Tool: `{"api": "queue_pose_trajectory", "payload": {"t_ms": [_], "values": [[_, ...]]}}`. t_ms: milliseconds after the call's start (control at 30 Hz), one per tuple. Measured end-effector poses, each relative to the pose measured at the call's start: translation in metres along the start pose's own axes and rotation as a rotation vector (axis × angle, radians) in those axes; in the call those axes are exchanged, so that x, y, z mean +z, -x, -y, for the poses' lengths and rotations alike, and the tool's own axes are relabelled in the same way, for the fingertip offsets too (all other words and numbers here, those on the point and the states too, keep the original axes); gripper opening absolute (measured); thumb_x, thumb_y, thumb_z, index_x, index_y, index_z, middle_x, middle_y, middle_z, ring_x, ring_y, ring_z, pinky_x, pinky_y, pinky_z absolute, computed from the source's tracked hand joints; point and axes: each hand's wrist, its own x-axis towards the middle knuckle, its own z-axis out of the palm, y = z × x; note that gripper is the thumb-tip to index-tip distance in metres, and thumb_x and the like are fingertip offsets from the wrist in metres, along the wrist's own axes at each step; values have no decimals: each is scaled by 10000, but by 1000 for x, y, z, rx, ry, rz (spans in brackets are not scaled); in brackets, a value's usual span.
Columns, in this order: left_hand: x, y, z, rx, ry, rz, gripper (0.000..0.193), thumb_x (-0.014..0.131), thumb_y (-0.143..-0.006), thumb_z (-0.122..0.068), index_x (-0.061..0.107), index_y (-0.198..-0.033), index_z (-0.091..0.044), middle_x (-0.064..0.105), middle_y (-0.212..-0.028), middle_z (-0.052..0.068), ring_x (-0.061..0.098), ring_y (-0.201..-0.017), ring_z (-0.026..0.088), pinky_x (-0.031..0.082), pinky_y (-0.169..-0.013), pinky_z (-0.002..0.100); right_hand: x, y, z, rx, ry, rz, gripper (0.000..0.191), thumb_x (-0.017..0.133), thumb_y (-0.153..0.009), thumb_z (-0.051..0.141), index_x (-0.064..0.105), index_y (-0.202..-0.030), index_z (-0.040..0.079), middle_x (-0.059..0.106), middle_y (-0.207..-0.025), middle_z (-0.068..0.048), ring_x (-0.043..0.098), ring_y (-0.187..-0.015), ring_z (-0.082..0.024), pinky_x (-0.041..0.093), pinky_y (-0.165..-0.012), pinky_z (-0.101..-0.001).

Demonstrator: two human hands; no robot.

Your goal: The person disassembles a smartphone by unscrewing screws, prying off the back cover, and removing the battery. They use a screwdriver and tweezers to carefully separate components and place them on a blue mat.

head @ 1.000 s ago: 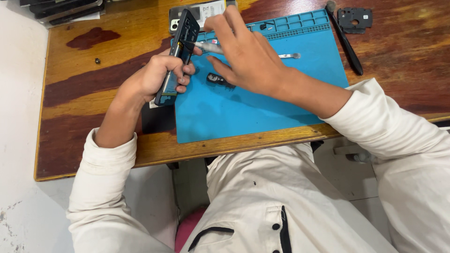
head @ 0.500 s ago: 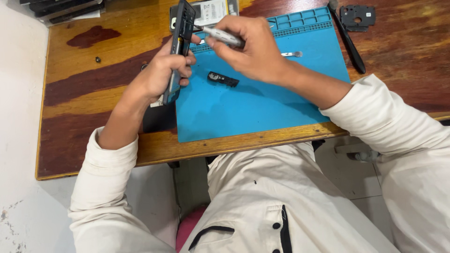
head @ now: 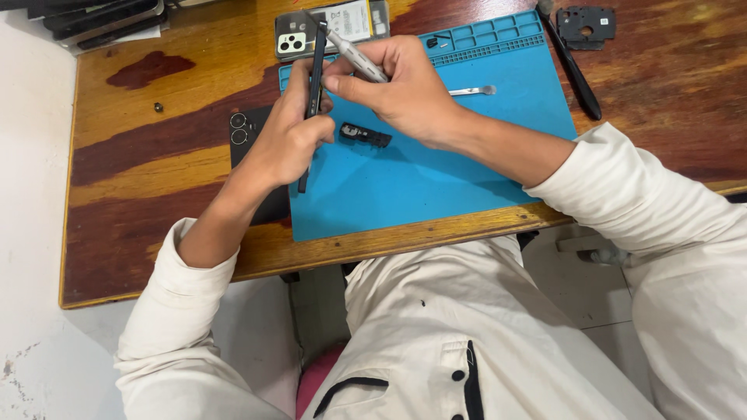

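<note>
A person in a cream shirt sits at a wooden table [head: 156,233]. A blue mat [head: 436,171] lies on the table in front of them.

The left hand [head: 284,144] is closed around a thin dark phone [head: 313,85]. The phone is held up on its edge over the left side of the mat, so only its narrow side shows. The fingers wrap the lower part of it, and its far end sticks up past the hand.

The right hand [head: 405,89] is curled around a grey screwdriver [head: 354,56]. The thumb and fingers pinch it tight. The tip of the tool points to the far left and sits right at the top end of the phone. If it touches the phone, that is too small to tell.

A small black part [head: 366,135] lies on the mat just near the two hands. A shiny metal tool [head: 471,91] lies on the mat to the right of the right hand. A black phone back cover [head: 249,136] with two round holes lies on the table under the left wrist. Another phone [head: 331,27] lies flat at the far edge. A long black tool [head: 572,66] and a dark metal plate [head: 587,23] lie at the far right.
</note>
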Motion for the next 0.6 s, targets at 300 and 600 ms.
{"api": "queue_pose_trajectory", "payload": {"t_ms": [300,600], "values": [[5,-1,-4,60,-160,-59,712,548,-783,-136,312,-1426,55,605,-795,154,615,-714,251,471,-642,392,2,2,7,190,-124,-60,124,737,-989,120,745,-1038,6,573,-652,46,448,-509,-15,314,-444,-241],[0,-3,0,44,72,27,713,531,-811,-117,357,-1501,-60,498,-1037,105,532,-774,164,498,-657,307,0,1,6,190,-137,-56,125,710,-1010,115,737,-1049,0,555,-637,45,447,-506,-17,298,-437,-241]]}}
